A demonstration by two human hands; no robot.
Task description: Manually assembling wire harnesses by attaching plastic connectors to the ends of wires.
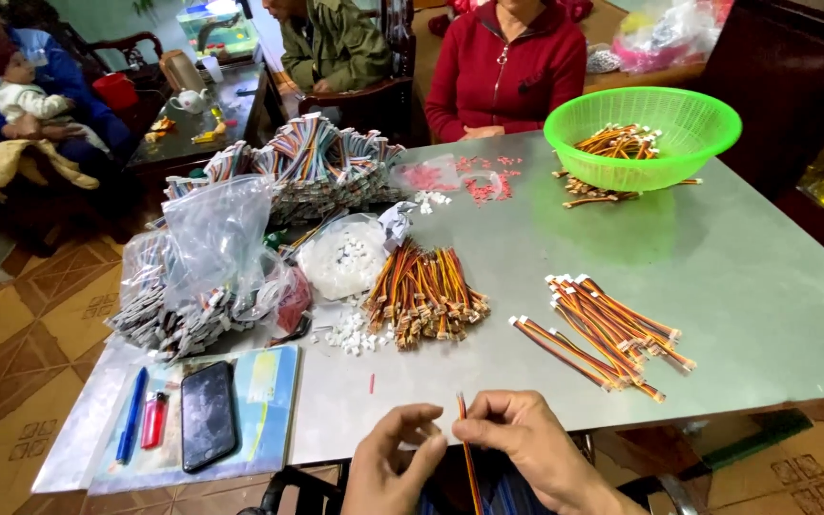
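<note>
At the near edge of the grey metal table (736, 286), both of the person's hands meet over a thin striped wire lead (469, 458) that runs upright between them and down past the table edge toward the lap. The left hand (388, 467) has its thumb and forefinger curled in toward the lead, fingertips pinched near its upper part, though what sits between those tips is too small to make out. The right hand (526, 443) grasps the lead near its top, fingers folded over it and thumb pressing from the side. Just beyond the hands, toward the right, a loose row of finished leads with white connectors (612, 334) lies flat on the table. Toward the middle sits a fanned heap of orange and brown wire leads (426, 296), and just to its left a scatter of small white connector housings (355, 334). A clear plastic bag (216, 238) stands at the left side over bundles of ribbon leads (169, 319). At the near left corner a dark phone (209, 415) rests on a pale notebook (269, 386), with a blue pen (132, 415) and a red lighter (154, 420) beside it. At the far right corner stands a green plastic basket (646, 133) holding more leads. A person in a red jacket (507, 67) sits at the far edge.
</note>
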